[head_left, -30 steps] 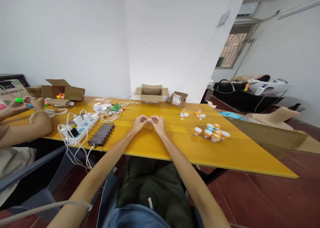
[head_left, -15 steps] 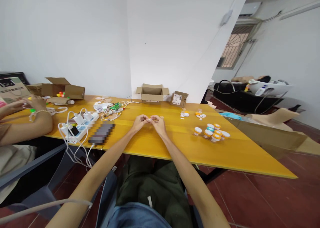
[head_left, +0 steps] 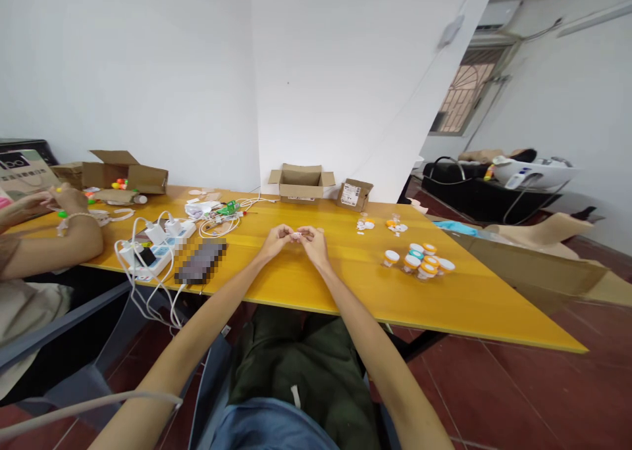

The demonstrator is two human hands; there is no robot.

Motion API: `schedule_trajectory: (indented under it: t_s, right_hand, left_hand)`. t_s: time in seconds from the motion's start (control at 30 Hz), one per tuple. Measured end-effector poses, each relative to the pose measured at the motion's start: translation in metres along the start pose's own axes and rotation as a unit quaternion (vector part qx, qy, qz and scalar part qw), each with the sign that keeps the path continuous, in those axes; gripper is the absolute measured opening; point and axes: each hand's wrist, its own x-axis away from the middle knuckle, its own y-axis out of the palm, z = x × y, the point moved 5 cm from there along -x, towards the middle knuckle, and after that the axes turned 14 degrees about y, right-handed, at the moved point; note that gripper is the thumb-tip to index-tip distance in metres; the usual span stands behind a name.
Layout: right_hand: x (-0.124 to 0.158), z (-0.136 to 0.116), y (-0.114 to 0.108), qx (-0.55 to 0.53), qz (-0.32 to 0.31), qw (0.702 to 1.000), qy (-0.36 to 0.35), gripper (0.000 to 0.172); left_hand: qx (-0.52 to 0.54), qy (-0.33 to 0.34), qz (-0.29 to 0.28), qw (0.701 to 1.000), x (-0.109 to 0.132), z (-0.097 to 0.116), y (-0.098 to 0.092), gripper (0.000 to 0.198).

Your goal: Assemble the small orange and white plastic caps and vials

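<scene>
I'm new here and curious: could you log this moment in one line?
left hand: pinching small pale piece | right hand: pinching same piece | table: lidded containers at right, power strip at left

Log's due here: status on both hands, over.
Left fingers, right fingers: both on small white piece. Jars off right. Power strip off left.
</scene>
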Motion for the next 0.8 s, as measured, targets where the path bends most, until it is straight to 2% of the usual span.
schedule_trajectory:
  t_s: [0.27, 0.33, 0.43, 0.5, 0.63, 0.7, 0.8]
  right_hand:
    - [0.001, -0.005, -0.001, 0.047, 0.029, 0.997, -0.046, 0.006]
    - [0.002, -0.009, -0.002, 0.080, 0.045, 0.994, -0.063, 0.005]
    - [0.004, -0.015, -0.008, 0.170, 0.086, 0.977, -0.097, 0.013]
    - [0.007, -0.019, -0.012, 0.258, 0.118, 0.952, -0.118, 0.020]
    - [0.013, -0.020, -0.013, 0.441, 0.158, 0.876, -0.118, 0.023]
    - [0.016, -0.019, -0.009, 0.502, 0.153, 0.843, -0.117, 0.023]
    - [0.021, -0.016, 0.001, 0.561, 0.123, 0.809, -0.125, 0.026]
  left_hand:
    - [0.020, -0.022, -0.025, 0.999, 0.002, -0.003, 0.007, 0.039]
    - [0.022, -0.031, -0.026, 0.999, 0.002, -0.007, 0.007, 0.036]
    - [0.017, -0.043, -0.012, 0.999, 0.002, -0.013, 0.003, 0.031]
    - [0.011, -0.050, 0.008, 0.999, 0.001, -0.017, -0.002, 0.028]
    - [0.016, -0.069, 0.060, 0.996, 0.001, -0.020, -0.010, 0.021]
    - [0.027, -0.084, 0.083, 0.993, 0.001, -0.021, -0.013, 0.018]
    - [0.044, -0.107, 0.109, 0.987, 0.001, -0.022, -0.015, 0.017]
